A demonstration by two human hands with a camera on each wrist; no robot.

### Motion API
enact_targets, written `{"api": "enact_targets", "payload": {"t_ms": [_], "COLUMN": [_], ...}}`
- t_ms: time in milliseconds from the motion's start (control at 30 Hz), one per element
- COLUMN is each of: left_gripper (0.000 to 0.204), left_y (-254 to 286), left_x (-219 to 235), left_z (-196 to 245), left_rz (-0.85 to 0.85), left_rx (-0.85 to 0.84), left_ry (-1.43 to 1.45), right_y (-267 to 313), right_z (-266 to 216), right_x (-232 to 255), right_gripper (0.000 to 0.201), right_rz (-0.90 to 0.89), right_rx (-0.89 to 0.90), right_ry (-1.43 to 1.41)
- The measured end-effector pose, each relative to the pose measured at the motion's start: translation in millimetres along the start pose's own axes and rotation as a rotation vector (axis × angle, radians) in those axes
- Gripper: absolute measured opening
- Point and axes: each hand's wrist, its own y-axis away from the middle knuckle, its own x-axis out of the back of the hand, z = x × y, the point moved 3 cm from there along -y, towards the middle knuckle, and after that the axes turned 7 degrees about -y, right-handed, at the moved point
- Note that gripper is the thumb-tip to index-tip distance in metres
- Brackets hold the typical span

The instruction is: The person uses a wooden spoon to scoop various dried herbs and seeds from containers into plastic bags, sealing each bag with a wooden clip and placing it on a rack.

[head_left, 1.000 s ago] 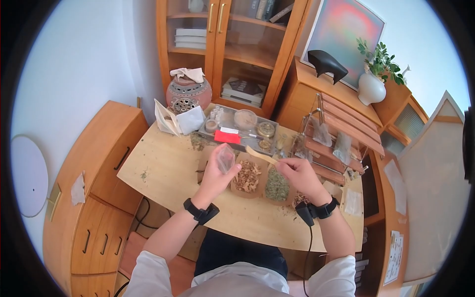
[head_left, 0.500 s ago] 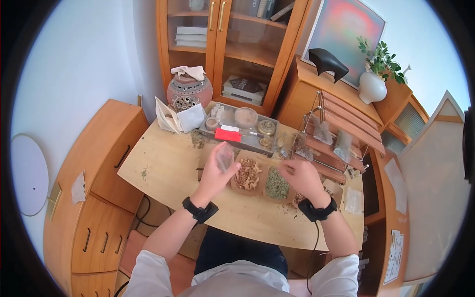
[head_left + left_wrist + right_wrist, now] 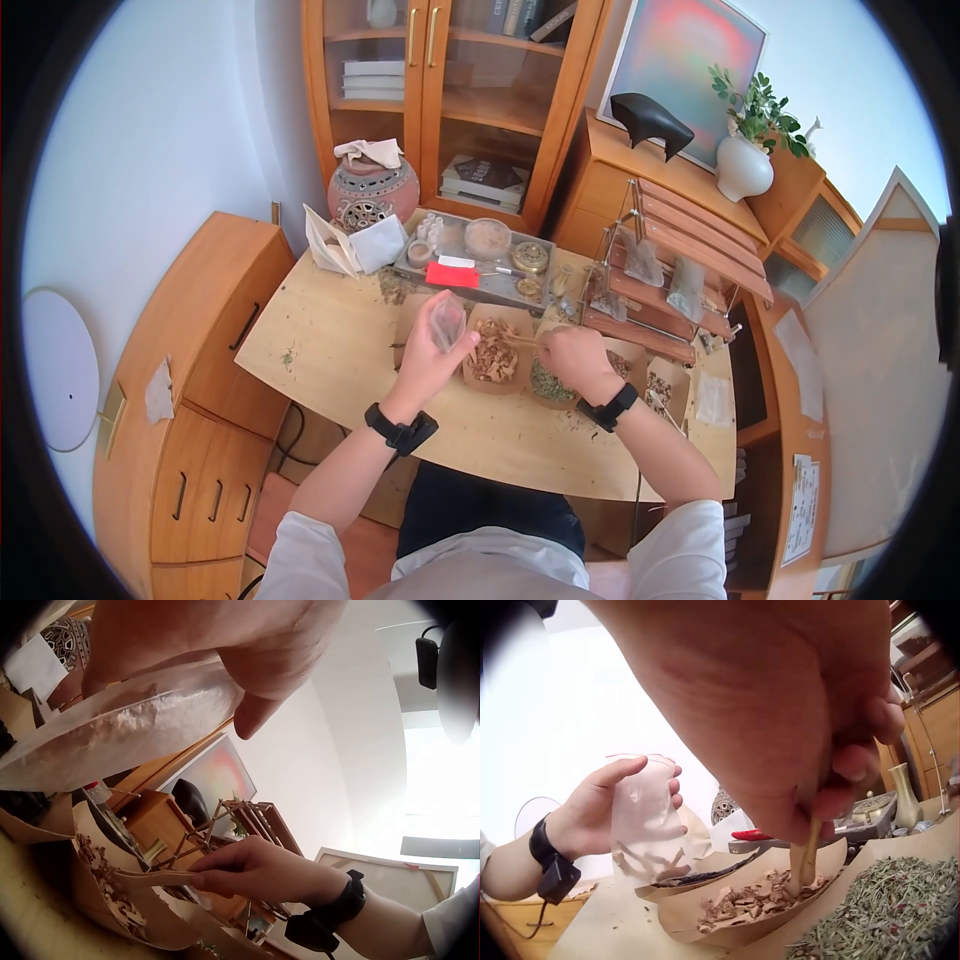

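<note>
My left hand (image 3: 430,350) holds up a clear plastic bag (image 3: 448,322); the right wrist view shows brown pieces in the bottom of the bag (image 3: 646,832). My right hand (image 3: 580,357) grips a wooden scoop (image 3: 515,341). The tip of the scoop (image 3: 804,870) is down among dried brown chips (image 3: 746,901) in a paper tray (image 3: 697,926). In the left wrist view the scoop (image 3: 150,878) points into that tray, below the bag (image 3: 127,735). Just right of it lie green dried herbs (image 3: 892,907), partly under my right hand in the head view.
Behind the paper trays stands a grey tray (image 3: 460,280) with small dishes and a red packet (image 3: 452,275). A patterned pot (image 3: 374,190) is at the back left. A slatted wooden rack (image 3: 690,250) with bags stands on the right, near more trays of herbs (image 3: 665,390).
My right hand has moved left and turned over, bringing the scoop from above the trays down into the brown chips. The left hand still holds the bag in nearly the same place.
</note>
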Motion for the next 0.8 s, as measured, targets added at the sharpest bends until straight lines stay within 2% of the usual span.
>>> {"api": "enact_targets", "payload": {"t_ms": [100, 200, 300, 400, 500, 600, 800], "left_gripper": [0.069, 0.069, 0.068, 0.068, 0.065, 0.067, 0.068], "left_y": [-1, -1, -2, -3, -4, -5, -6], "left_x": [2, 4, 2, 0, -5, -9, -17], "left_z": [1, 1, -4, -6, -13, -14, -12], "left_rz": [-0.013, 0.005, 0.014, 0.008, -0.031, -0.058, -0.051], "left_rx": [0.032, 0.011, 0.007, 0.025, 0.061, 0.038, -0.075], "left_ry": [0.008, 0.001, 0.02, 0.017, 0.035, 0.009, 0.058], "right_y": [1, 5, 12, 14, 11, 9, 10], "right_z": [3, 13, 26, 41, 18, -6, -38], "right_x": [5, 13, 18, 20, 58, 79, 80], "right_gripper": [0.019, 0.02, 0.023, 0.026, 0.028, 0.029, 0.031], "right_rz": [0.057, 0.014, 0.064, 0.095, 0.023, -0.004, 0.015], "right_rx": [0.024, -0.077, -0.161, -0.222, -0.333, -0.28, -0.199], "right_ry": [-0.054, -0.205, -0.412, -0.745, -0.958, -1.082, -0.992]}}
